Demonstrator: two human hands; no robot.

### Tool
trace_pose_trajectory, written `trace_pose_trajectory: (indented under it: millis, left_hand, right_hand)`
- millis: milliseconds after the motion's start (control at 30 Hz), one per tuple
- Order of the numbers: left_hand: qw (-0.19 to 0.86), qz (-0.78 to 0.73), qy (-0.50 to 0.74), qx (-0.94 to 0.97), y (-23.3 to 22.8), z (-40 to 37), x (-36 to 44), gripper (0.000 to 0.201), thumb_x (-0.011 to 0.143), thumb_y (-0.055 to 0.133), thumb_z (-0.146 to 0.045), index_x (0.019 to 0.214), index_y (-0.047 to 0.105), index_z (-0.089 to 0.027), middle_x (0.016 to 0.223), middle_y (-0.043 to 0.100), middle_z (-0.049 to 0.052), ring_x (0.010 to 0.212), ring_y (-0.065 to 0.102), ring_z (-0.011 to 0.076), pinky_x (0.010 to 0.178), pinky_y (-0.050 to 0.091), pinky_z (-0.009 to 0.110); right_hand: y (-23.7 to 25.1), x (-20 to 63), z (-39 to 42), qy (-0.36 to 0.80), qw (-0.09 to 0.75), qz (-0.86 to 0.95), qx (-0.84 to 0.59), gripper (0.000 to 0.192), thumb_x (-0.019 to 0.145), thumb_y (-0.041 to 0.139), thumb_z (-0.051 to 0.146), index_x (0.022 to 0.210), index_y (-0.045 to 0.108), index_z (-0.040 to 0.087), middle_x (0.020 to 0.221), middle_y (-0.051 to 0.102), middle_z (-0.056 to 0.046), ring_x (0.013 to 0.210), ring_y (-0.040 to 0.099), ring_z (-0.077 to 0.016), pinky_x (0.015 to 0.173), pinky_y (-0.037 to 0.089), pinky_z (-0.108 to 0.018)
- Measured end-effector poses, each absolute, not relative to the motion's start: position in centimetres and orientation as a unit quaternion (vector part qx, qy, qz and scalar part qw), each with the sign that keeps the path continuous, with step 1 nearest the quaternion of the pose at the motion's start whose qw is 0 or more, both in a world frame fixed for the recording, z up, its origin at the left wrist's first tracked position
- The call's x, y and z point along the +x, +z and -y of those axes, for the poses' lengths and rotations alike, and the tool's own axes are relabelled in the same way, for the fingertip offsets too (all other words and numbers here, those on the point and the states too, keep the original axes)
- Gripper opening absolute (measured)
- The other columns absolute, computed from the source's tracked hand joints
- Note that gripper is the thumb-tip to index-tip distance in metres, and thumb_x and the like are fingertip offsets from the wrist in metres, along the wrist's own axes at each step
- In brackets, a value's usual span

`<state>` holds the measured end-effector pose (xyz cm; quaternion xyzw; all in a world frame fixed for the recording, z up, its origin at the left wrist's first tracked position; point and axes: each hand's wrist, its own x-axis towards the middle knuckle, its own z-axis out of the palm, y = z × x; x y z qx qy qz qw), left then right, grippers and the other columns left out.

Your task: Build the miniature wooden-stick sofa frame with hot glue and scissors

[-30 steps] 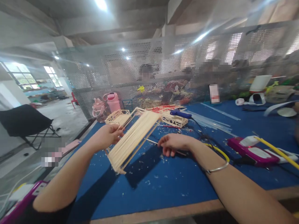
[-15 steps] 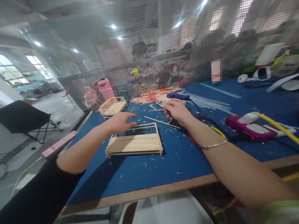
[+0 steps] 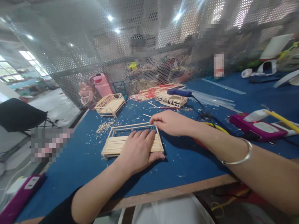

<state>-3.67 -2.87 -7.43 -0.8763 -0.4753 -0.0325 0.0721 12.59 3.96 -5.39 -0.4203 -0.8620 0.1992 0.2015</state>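
A flat frame of pale wooden sticks (image 3: 115,142) lies on the blue table (image 3: 187,161). My left hand (image 3: 138,151) rests palm down on its slats, fingers spread, pressing it to the table. My right hand (image 3: 171,122) is at the frame's far right corner, fingertips pinched at the top rail, seemingly on a thin stick; what it grips is too small to tell. A silver bangle (image 3: 238,155) circles my right wrist.
Two finished stick models (image 3: 110,104) (image 3: 171,99) stand farther back, with a blue glue gun (image 3: 179,92) on the right one. Pink bottles (image 3: 100,85), red-tipped sticks (image 3: 149,92), a magenta power strip (image 3: 257,129) and a perforated screen (image 3: 149,56) surround the spot. People sit behind the screen.
The stick frame went from held up in my left hand to lying flat on the table. My left hand now presses on it, and my right hand came back to its far corner.
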Motion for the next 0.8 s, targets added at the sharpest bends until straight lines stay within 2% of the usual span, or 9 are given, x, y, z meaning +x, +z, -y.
trace_pose_trajectory:
  millis: [67, 167, 267, 333, 400, 467, 567, 700, 800]
  left_hand:
    - [0.058, 0.48, -0.032, -0.875, -7.5, 2.8, -3.5, 0.072, 0.081, 0.03, -0.068, 0.121, 0.051, -0.012, 0.114, 0.062, 0.017, 0.104, 0.058, 0.0325, 0.09, 0.042, 0.05]
    - [0.052, 0.477, -0.053, -0.876, -7.3, 2.9, -3.7, 0.071, 0.083, 0.03, -0.067, 0.123, 0.049, -0.012, 0.118, 0.061, 0.017, 0.108, 0.056, 0.033, 0.094, 0.038, 0.054]
    - [0.049, 0.479, -0.12, -0.868, -6.3, 2.8, -5.6, 0.074, 0.082, 0.03, -0.068, 0.13, 0.045, -0.013, 0.129, 0.055, 0.017, 0.119, 0.049, 0.0331, 0.1, 0.035, 0.054]
    - [0.043, 0.518, -0.175, -0.836, -5.3, 2.4, -7.8, 0.068, 0.085, 0.029, -0.064, 0.13, 0.046, -0.015, 0.131, 0.055, 0.014, 0.119, 0.05, 0.0299, 0.097, 0.04, 0.047]
    - [0.067, 0.59, -0.234, -0.77, -4.4, 2.0, -9.9, 0.059, 0.087, 0.031, -0.058, 0.122, 0.054, -0.016, 0.122, 0.062, 0.011, 0.112, 0.056, 0.0273, 0.093, 0.045, 0.041]
    - [0.081, 0.628, -0.256, -0.73, -3.9, 1.4, -11.0, 0.05, 0.088, 0.034, -0.052, 0.11, 0.061, -0.016, 0.11, 0.068, 0.01, 0.101, 0.062, 0.0248, 0.087, 0.047, 0.036]
    - [0.013, 0.597, -0.149, -0.789, -3.7, 0.6, -9.9, 0.042, 0.089, 0.033, -0.044, 0.096, 0.066, -0.02, 0.097, 0.071, 0.006, 0.09, 0.064, 0.0218, 0.079, 0.048, 0.032]
    - [-0.06, 0.565, 0.073, -0.819, -3.6, -1.1, -6.9, 0.048, 0.091, 0.025, -0.043, 0.088, 0.067, -0.021, 0.089, 0.071, 0.007, 0.082, 0.064, 0.0245, 0.068, 0.045, 0.033]
    - [-0.108, 0.562, 0.113, -0.812, -3.6, -2.6, -6.5, 0.054, 0.09, 0.022, -0.047, 0.078, 0.066, -0.019, 0.079, 0.069, 0.009, 0.072, 0.061, 0.0235, 0.061, 0.04, 0.031]
  right_hand:
    - [-6.3, 13.1, -3.5, 0.186, 0.206, 0.87, -0.407, 0.027, 0.081, 0.042, 0.013, 0.092, 0.066, 0.019, 0.092, 0.07, -0.004, 0.084, 0.061, -0.0166, 0.075, 0.041, -0.026]
    - [-7.7, 13.7, -2.9, 0.219, 0.265, 0.837, -0.426, 0.02, 0.08, 0.042, 0.013, 0.088, 0.059, 0.019, 0.079, 0.067, -0.002, 0.073, 0.059, -0.0152, 0.069, 0.043, -0.027]
    - [-8.4, 13.6, -2.5, 0.379, 0.309, 0.724, -0.486, 0.011, 0.076, 0.043, 0.012, 0.08, 0.045, 0.022, 0.064, 0.058, 0.003, 0.051, 0.052, -0.0112, 0.049, 0.041, -0.023]
    - [-8.4, 13.3, -2.4, 0.513, 0.304, 0.625, -0.504, 0.013, 0.073, 0.042, 0.011, 0.077, 0.039, 0.023, 0.064, 0.057, 0.004, 0.045, 0.049, -0.0096, 0.038, 0.037, -0.021]
    - [-8.4, 12.9, -2.3, 0.592, 0.286, 0.558, -0.507, 0.013, 0.073, 0.042, 0.012, 0.075, 0.037, 0.023, 0.065, 0.058, 0.004, 0.043, 0.049, -0.0092, 0.033, 0.034, -0.019]
    - [-8.3, 12.7, -2.2, 0.619, 0.274, 0.535, -0.506, 0.012, 0.073, 0.044, 0.014, 0.074, 0.037, 0.023, 0.062, 0.056, 0.004, 0.043, 0.049, -0.0092, 0.031, 0.033, -0.018]
    - [-8.3, 12.5, -2.1, 0.63, 0.257, 0.527, -0.51, 0.01, 0.076, 0.045, 0.018, 0.073, 0.037, 0.023, 0.056, 0.053, 0.005, 0.04, 0.048, -0.0092, 0.029, 0.034, -0.017]
    - [-8.2, 12.5, -2.3, 0.649, 0.221, 0.504, -0.525, 0.011, 0.083, 0.041, 0.025, 0.072, 0.039, 0.022, 0.051, 0.052, 0.005, 0.036, 0.047, -0.009, 0.028, 0.036, -0.018]
    - [-8.1, 12.6, -2.3, 0.649, 0.192, 0.519, -0.522, 0.019, 0.085, 0.04, 0.028, 0.068, 0.043, 0.02, 0.05, 0.052, 0.004, 0.035, 0.047, -0.0075, 0.03, 0.037, -0.017]
